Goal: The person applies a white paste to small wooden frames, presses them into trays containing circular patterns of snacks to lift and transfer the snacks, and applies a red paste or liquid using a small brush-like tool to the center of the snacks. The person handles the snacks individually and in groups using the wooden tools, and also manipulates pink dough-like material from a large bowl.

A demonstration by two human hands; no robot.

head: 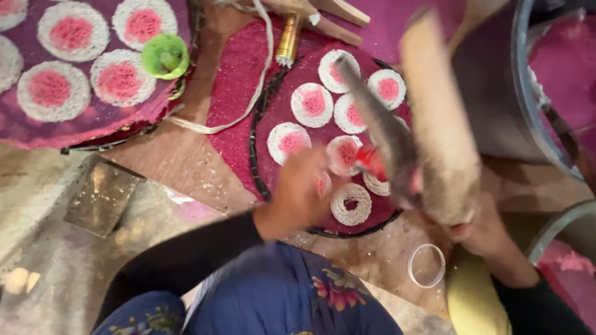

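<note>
My right hand (481,226) grips a long dough press (428,118), a pale wooden lever with a dark metal part, held up over a round purple tray (279,111). The press is blurred by motion. My left hand (301,186) reaches over the tray's near edge among round white noodle discs with pink centres (312,103); I cannot tell whether it holds anything. One plain white coil (351,203) lies at the tray's near side. Something red (371,160) shows beside the press.
A second purple tray (81,118) at the upper left carries more pink-centred discs and a small green cup (164,56). A white ring (426,265) lies on the wooden board. A large metal basin (528,93) stands at the right. A brass tube (288,40) lies at the top.
</note>
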